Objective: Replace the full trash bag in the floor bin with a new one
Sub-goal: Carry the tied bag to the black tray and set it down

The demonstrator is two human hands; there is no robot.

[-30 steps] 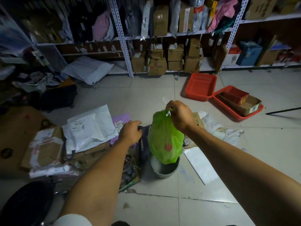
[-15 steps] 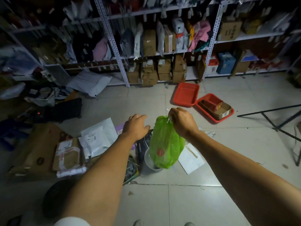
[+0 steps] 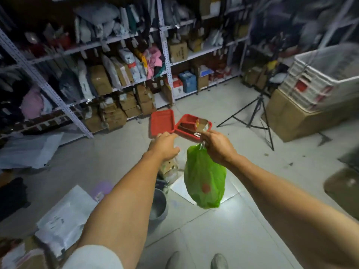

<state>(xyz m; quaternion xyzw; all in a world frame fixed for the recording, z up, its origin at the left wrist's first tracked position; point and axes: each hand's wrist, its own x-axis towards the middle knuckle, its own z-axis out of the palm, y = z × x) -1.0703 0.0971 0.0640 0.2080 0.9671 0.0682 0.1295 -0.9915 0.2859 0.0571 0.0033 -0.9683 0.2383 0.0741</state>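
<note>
Both hands sit higher than before: right hand (image 3: 217, 147) fingers pinch the green trash bag (image 3: 205, 181), now lifted clear of the grey bin (image 3: 158, 205) at lower centre; left hand (image 3: 164, 146) hovers, fingers loosely curled, empty.

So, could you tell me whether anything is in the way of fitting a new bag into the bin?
Nothing visible blocks it: the green bag hangs from the right hand, clear of the bin. The left arm hides part of the bin's rim.
</note>
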